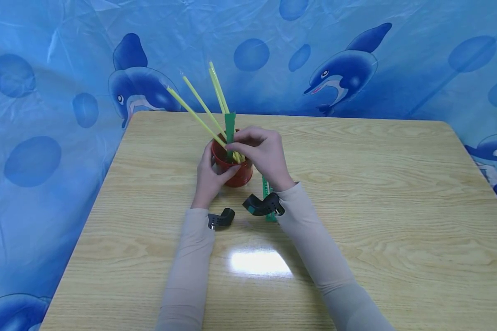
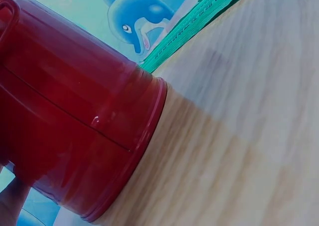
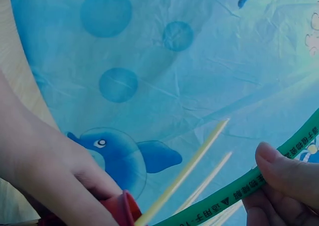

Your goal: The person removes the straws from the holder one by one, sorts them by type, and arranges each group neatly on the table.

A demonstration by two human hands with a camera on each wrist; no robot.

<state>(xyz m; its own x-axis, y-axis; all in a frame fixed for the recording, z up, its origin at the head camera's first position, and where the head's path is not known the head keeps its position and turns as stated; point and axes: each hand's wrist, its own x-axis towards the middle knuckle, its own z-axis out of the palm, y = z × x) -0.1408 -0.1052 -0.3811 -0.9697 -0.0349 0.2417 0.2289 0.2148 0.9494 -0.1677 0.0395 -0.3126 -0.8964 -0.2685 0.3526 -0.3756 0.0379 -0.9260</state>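
Observation:
My left hand point(image 1: 209, 178) grips a small red cup point(image 1: 241, 176) at its near left side, the thumb along the front. The cup stands on the table and fills much of the left wrist view. Several yellow straws point(image 1: 195, 116) with clear film at their tips lean out of it. Over the cup's mouth, my right hand point(image 1: 267, 154) pinches a green wrapped straw point(image 1: 229, 123) between thumb and fingers. Dark print runs along this wrapper in the right wrist view; its lower end goes down into the cup. Another green wrapped straw point(image 1: 266, 187) lies right of the cup, partly under my right wrist.
The light wooden table point(image 1: 377, 207) stretches wide to the right. A blue sheet point(image 1: 265, 92) with dolphins hangs behind and at the sides. Each wrist wears a black camera mount point(image 1: 262, 205). Light glares on the tabletop near the front.

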